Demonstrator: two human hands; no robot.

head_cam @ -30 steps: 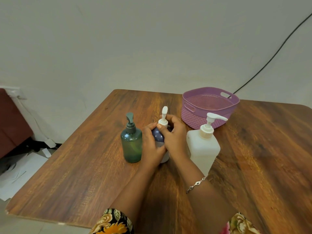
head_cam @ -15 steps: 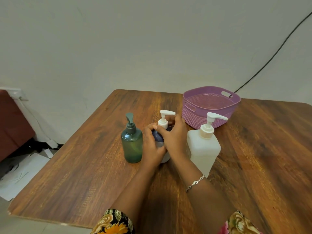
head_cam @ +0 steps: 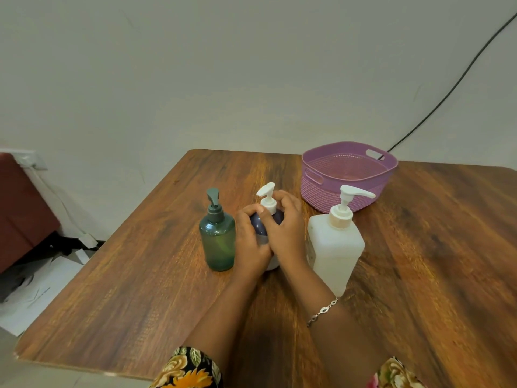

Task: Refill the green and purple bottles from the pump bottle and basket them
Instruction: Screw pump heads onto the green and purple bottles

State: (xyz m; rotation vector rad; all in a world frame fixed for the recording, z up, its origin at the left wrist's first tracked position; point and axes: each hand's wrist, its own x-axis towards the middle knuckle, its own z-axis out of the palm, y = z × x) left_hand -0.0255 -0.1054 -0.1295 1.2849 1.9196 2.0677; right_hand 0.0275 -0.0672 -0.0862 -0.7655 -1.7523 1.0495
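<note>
The purple bottle (head_cam: pixel 258 226) stands mid-table with a white pump head on top. My left hand (head_cam: pixel 250 242) grips its body from the left. My right hand (head_cam: pixel 286 228) curls round its white collar and shoulder from the right. To its left the green bottle (head_cam: pixel 218 239) stands upright with a dark green pump. Just right of my right hand is the large white pump bottle (head_cam: pixel 335 247), nozzle pointing right. The purple basket (head_cam: pixel 348 175) sits behind, with nothing in it.
The wooden table (head_cam: pixel 433 247) ends at a near-left edge and a far edge by the wall. A black cable (head_cam: pixel 447 93) runs down the wall behind the basket. Papers and a dark red seat lie on the floor at the left.
The purple bottle's white pump nozzle has turned: it pointed away, then right, and now points up-left. Both hands stay on the bottle; my right fingers shifted round the collar.
</note>
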